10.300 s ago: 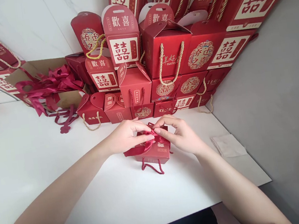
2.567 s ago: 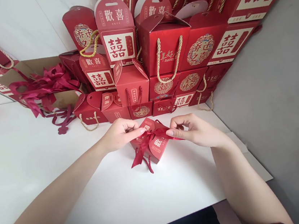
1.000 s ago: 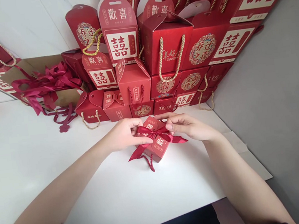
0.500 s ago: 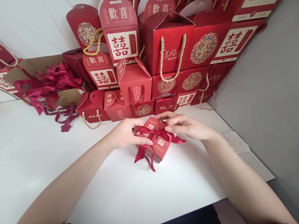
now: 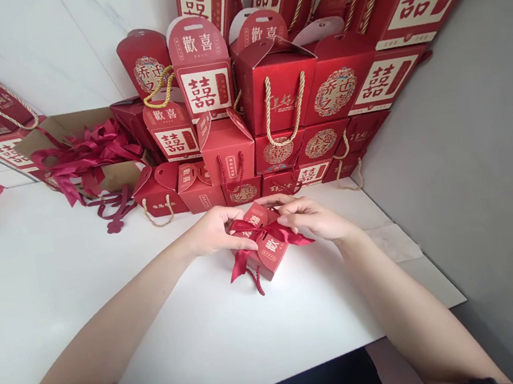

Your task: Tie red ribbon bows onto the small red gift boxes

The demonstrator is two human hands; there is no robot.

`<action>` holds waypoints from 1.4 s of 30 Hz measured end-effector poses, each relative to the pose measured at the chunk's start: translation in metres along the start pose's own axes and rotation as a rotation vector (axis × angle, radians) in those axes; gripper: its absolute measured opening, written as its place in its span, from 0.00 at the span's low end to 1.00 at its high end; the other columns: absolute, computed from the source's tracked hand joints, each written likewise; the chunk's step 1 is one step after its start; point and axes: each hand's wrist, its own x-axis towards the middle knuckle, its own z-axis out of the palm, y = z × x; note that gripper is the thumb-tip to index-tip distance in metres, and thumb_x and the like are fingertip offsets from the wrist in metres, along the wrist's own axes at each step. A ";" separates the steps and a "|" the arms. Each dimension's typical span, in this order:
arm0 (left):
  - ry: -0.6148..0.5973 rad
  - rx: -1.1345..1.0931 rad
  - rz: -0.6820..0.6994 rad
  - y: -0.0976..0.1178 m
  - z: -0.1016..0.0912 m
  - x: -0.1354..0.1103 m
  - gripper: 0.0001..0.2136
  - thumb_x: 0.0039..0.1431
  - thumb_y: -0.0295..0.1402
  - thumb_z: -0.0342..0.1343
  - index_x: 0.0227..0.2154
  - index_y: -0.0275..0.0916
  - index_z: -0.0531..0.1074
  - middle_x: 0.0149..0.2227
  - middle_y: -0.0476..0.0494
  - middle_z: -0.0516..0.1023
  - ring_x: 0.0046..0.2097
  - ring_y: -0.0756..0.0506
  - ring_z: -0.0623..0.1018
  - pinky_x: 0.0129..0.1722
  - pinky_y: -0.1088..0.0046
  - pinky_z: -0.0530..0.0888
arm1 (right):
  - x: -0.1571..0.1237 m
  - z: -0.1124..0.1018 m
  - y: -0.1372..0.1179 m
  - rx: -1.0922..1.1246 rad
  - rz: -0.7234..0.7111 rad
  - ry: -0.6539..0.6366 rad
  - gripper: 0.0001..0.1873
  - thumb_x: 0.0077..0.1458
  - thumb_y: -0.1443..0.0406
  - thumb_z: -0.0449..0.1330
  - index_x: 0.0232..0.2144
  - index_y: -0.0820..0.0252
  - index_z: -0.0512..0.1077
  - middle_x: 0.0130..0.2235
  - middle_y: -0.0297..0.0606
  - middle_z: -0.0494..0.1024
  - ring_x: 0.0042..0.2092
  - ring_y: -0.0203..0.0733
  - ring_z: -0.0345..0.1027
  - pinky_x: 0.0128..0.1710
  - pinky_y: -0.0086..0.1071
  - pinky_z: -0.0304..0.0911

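A small red gift box with white lettering lies turned at an angle on the white table, and a dark red satin ribbon is tied in a bow across its top. My left hand is closed at the box's left side, its thumb on the top flap and its fingers around the ribbon's left loop. With thumb and index finger, my right hand pinches the ribbon on the right, other fingers reaching behind the box. One ribbon tail and a twisted cord handle hang at the near left.
Stacked red gift boxes, many with rope handles, stand along the back wall. An open cardboard box of loose ribbons is at the back left, some spilling onto the table. A grey panel rises at the right.
The view has shifted slightly, so the stacked boxes sit a little lower and further left. Both hands keep their hold, and the bow has changed very little.
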 end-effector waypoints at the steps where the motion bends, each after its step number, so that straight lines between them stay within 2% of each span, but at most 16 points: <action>1: 0.006 0.019 0.002 0.000 0.000 0.000 0.16 0.42 0.36 0.71 0.26 0.35 0.71 0.30 0.50 0.76 0.32 0.50 0.75 0.33 0.74 0.72 | 0.001 0.002 0.001 0.023 0.008 0.035 0.25 0.60 0.55 0.59 0.15 0.61 0.64 0.59 0.39 0.70 0.55 0.45 0.66 0.50 0.39 0.63; 4: 0.068 0.078 0.000 0.002 0.003 -0.001 0.16 0.45 0.40 0.69 0.24 0.35 0.69 0.27 0.50 0.74 0.30 0.51 0.72 0.30 0.75 0.68 | 0.004 0.007 0.004 0.053 0.014 0.128 0.24 0.61 0.52 0.56 0.19 0.60 0.70 0.58 0.39 0.70 0.48 0.43 0.70 0.41 0.37 0.66; 7: 0.185 0.192 -0.005 0.007 0.010 -0.004 0.17 0.49 0.45 0.65 0.25 0.34 0.73 0.27 0.49 0.73 0.29 0.50 0.70 0.29 0.75 0.66 | 0.008 0.011 0.008 0.021 -0.041 0.160 0.22 0.60 0.53 0.59 0.20 0.59 0.71 0.56 0.38 0.71 0.50 0.43 0.69 0.47 0.38 0.64; 10: 0.270 0.338 -0.016 0.013 0.017 -0.007 0.19 0.45 0.48 0.67 0.27 0.34 0.75 0.25 0.51 0.71 0.28 0.51 0.68 0.27 0.75 0.63 | 0.011 0.014 0.011 -0.033 -0.107 0.242 0.17 0.59 0.57 0.62 0.22 0.59 0.68 0.53 0.39 0.73 0.54 0.44 0.67 0.55 0.40 0.60; 13: 0.265 0.367 -0.007 0.016 0.020 -0.008 0.21 0.43 0.50 0.67 0.28 0.35 0.75 0.25 0.52 0.69 0.27 0.51 0.66 0.27 0.76 0.62 | 0.008 0.011 0.010 -0.121 -0.138 0.379 0.08 0.58 0.59 0.62 0.33 0.56 0.70 0.49 0.40 0.73 0.51 0.43 0.68 0.52 0.40 0.62; 15: 0.255 0.353 -0.012 0.016 0.019 -0.008 0.21 0.42 0.51 0.67 0.27 0.35 0.74 0.24 0.52 0.68 0.28 0.51 0.65 0.27 0.76 0.62 | 0.003 0.008 0.004 -0.243 -0.163 0.411 0.08 0.59 0.59 0.61 0.33 0.56 0.71 0.46 0.40 0.72 0.50 0.43 0.67 0.53 0.40 0.61; 18: 0.254 0.360 -0.033 0.015 0.018 -0.008 0.22 0.41 0.51 0.67 0.25 0.35 0.71 0.23 0.54 0.64 0.27 0.52 0.63 0.27 0.76 0.61 | -0.005 0.005 -0.008 -0.440 -0.208 0.329 0.10 0.59 0.60 0.61 0.28 0.57 0.71 0.48 0.41 0.70 0.54 0.45 0.64 0.57 0.42 0.57; 21: 0.251 0.369 -0.033 0.014 0.017 -0.008 0.23 0.41 0.51 0.67 0.23 0.36 0.68 0.23 0.54 0.62 0.27 0.52 0.62 0.26 0.76 0.59 | -0.009 0.008 -0.015 -0.588 -0.252 0.229 0.05 0.58 0.62 0.63 0.31 0.56 0.72 0.52 0.41 0.69 0.57 0.47 0.62 0.58 0.44 0.55; 23: 0.247 0.369 -0.022 0.014 0.017 -0.008 0.22 0.43 0.51 0.67 0.23 0.36 0.67 0.23 0.54 0.61 0.27 0.52 0.61 0.26 0.76 0.59 | -0.009 0.011 -0.016 -0.635 -0.262 0.210 0.04 0.58 0.64 0.62 0.31 0.57 0.72 0.54 0.41 0.69 0.57 0.47 0.62 0.57 0.44 0.56; 27: 0.292 0.349 0.025 0.013 0.017 -0.007 0.24 0.57 0.49 0.57 0.19 0.37 0.56 0.21 0.54 0.55 0.26 0.53 0.58 0.25 0.75 0.56 | -0.008 0.014 -0.015 -0.580 -0.200 0.215 0.10 0.60 0.66 0.59 0.25 0.58 0.69 0.57 0.40 0.69 0.59 0.47 0.61 0.58 0.45 0.57; 29: 0.319 0.358 0.046 0.011 0.017 -0.006 0.25 0.61 0.47 0.53 0.18 0.38 0.50 0.20 0.54 0.51 0.25 0.53 0.55 0.25 0.75 0.54 | -0.008 0.015 -0.016 -0.540 -0.148 0.216 0.12 0.59 0.67 0.59 0.22 0.59 0.69 0.59 0.40 0.68 0.61 0.47 0.60 0.60 0.47 0.55; 34: 0.325 0.402 0.037 0.010 0.016 -0.003 0.24 0.63 0.44 0.51 0.19 0.38 0.48 0.21 0.54 0.48 0.25 0.53 0.53 0.24 0.74 0.51 | -0.010 0.013 -0.019 -0.491 -0.057 0.213 0.15 0.57 0.68 0.60 0.18 0.59 0.69 0.62 0.39 0.66 0.65 0.48 0.56 0.63 0.49 0.51; 38: 0.308 0.375 0.009 0.011 0.017 -0.004 0.23 0.63 0.45 0.50 0.20 0.38 0.49 0.21 0.54 0.49 0.25 0.53 0.53 0.24 0.74 0.52 | -0.016 0.001 -0.023 -0.475 -0.013 0.166 0.17 0.57 0.63 0.61 0.17 0.58 0.69 0.62 0.36 0.68 0.66 0.50 0.54 0.64 0.49 0.50; 40: 0.299 0.368 0.005 0.013 0.017 -0.005 0.23 0.62 0.46 0.50 0.20 0.38 0.49 0.21 0.54 0.50 0.25 0.53 0.54 0.24 0.74 0.52 | -0.022 -0.011 -0.025 -0.458 0.037 0.097 0.19 0.58 0.60 0.61 0.16 0.57 0.69 0.60 0.35 0.69 0.64 0.51 0.57 0.63 0.49 0.52; 42: 0.291 0.375 0.006 0.014 0.016 -0.006 0.24 0.62 0.47 0.51 0.19 0.38 0.50 0.21 0.54 0.50 0.25 0.53 0.54 0.24 0.74 0.52 | -0.028 -0.024 -0.027 -0.447 0.122 -0.025 0.21 0.57 0.56 0.61 0.16 0.57 0.69 0.60 0.33 0.70 0.61 0.53 0.62 0.60 0.48 0.57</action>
